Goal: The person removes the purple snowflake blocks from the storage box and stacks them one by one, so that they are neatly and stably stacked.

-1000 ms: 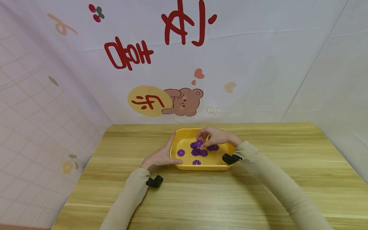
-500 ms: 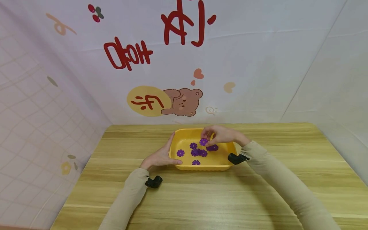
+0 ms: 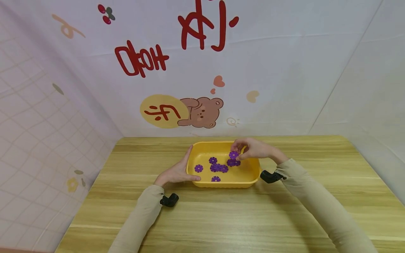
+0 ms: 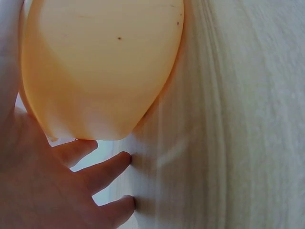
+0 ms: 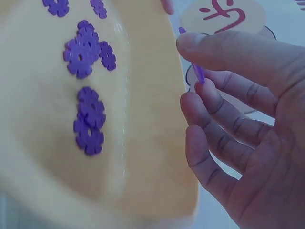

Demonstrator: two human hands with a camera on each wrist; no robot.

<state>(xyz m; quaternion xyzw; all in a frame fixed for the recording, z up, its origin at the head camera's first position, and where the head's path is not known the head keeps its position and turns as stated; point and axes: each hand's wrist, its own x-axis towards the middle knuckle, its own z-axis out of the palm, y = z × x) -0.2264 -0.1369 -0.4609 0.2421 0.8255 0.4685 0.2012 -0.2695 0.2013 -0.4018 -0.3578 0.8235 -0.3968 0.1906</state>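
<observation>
A yellow plastic basin stands on the table, with several purple flower-shaped snowflake discs lying in it, some overlapping. My left hand spans the basin's left end with straight, spread fingers; its thumb lies along the near rim. In the left wrist view, the fingers spread beside the basin's end wall. My right hand pinches one purple snowflake disc between thumb and fingers, above two overlapping discs in the basin's right part. The right wrist view shows that pinched disc edge-on.
The wooden table extends in front of the basin and to both sides. Behind it hangs a pale printed cloth with a bear and red characters. A black wrist-worn device sits near the basin's right end.
My right hand has moved to the right with the pinched disc, from over the middle cluster to over the right-hand discs. My left hand has stayed at the basin's left end.
</observation>
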